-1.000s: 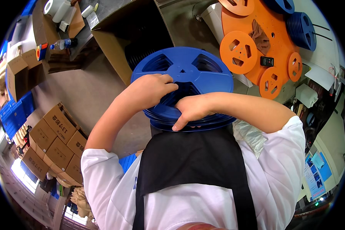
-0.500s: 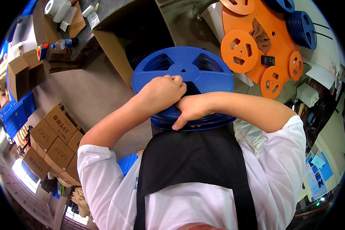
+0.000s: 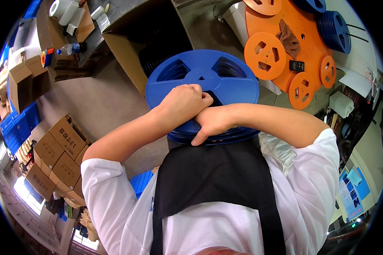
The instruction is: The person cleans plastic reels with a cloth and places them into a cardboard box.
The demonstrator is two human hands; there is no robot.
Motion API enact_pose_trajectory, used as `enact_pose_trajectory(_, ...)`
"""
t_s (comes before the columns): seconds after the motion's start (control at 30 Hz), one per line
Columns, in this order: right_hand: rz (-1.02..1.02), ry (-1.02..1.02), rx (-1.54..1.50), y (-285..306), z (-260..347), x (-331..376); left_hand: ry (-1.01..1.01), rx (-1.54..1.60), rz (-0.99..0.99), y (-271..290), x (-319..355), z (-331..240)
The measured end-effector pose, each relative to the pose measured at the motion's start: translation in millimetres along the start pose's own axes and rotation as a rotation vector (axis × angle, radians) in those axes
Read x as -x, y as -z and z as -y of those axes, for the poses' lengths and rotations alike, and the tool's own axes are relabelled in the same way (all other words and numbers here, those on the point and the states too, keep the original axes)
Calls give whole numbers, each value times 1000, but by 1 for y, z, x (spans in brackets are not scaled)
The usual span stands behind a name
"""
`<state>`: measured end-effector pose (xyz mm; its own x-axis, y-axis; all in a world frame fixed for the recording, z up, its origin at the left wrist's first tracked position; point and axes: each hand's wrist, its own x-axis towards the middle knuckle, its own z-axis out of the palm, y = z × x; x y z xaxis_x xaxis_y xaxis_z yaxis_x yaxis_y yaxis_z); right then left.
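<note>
A stack of blue plastic reels [image 3: 201, 68] is in front of my waist, its top disc showing a small hub hole and several wide cutouts. Over the near part of the top disc, my left hand [image 3: 184, 101] is curled closed beside a dark cutout; its fingertips are hidden, so what it pinches cannot be seen. My right hand [image 3: 215, 121] crosses in from the right and grips the near edge of the stack. Its thumb lies over the rim and its fingers are mostly hidden behind it.
Beyond the reels stands an open cardboard box [image 3: 123, 55] with dark reels inside. At the far right, an orange round table [image 3: 304, 25] bears orange reels, a brown cloth and a small black device. Stacked cartons [image 3: 66, 151] stand left; a bottle [image 3: 72, 48] rests on the grey bench.
My left hand has shifted slightly, its thumb now pointing further right over the cutout. The left elbow has swung a little outward. My right hand keeps its grip on the stack.
</note>
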<state>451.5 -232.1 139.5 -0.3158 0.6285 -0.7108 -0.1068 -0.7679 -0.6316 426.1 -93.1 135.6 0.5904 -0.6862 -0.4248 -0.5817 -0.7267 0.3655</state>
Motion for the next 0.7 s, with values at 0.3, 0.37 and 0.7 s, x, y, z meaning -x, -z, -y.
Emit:
enact_pose_trajectory(0.3,-21,40,147,-4,1,0,31,-7,-23,-7,6,-6)
enact_pose_trajectory(0.37,58,-64,136,0,9,2,32,54,-40,-1,13,4)
enact_pose_trajectory(0.7,-7,-12,-99,-4,-4,7,628,1024,-691,-12,75,39)
